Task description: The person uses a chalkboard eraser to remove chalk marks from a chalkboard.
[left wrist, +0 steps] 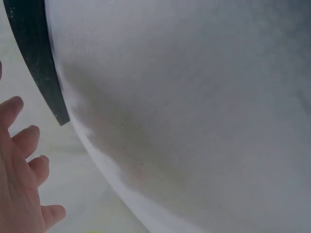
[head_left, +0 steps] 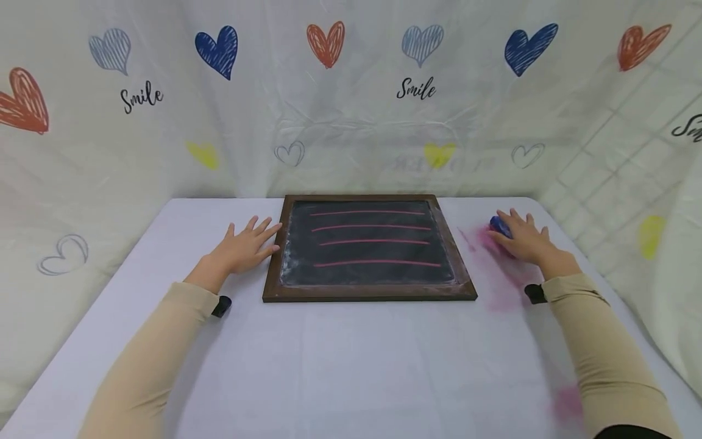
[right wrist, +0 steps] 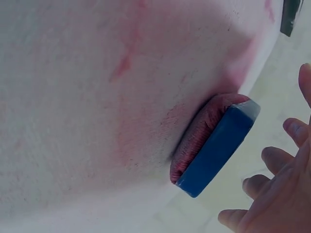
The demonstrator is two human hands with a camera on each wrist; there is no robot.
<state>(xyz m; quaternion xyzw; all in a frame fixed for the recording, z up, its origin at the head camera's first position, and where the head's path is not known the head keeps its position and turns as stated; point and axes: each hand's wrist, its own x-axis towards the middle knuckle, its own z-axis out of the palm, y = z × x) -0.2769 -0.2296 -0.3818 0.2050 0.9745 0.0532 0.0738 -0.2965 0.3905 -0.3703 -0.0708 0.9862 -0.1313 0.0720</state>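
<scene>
Now the right hand (head_left: pixel 528 242) is hovering, fingers spread and gripping nothing, over the eraser (head_left: pixel 499 227) lying right of the board (head_left: pixel 368 247); the left hand (head_left: pixel 244 247) is resting flat, fingers apart, beside its left edge.

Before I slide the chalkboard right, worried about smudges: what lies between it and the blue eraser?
In the head view, only tablecloth stained with pink chalk dust separates chalkboard from eraser.

I note the chalkboard (head_left: pixel 368 249) lying flat on the table (head_left: pixel 351 366), at its far middle. My left hand (head_left: pixel 244 249) rests just left of the chalkboard; the eraser (head_left: pixel 499 227) lies right of it, under my right hand (head_left: pixel 526 241).
</scene>
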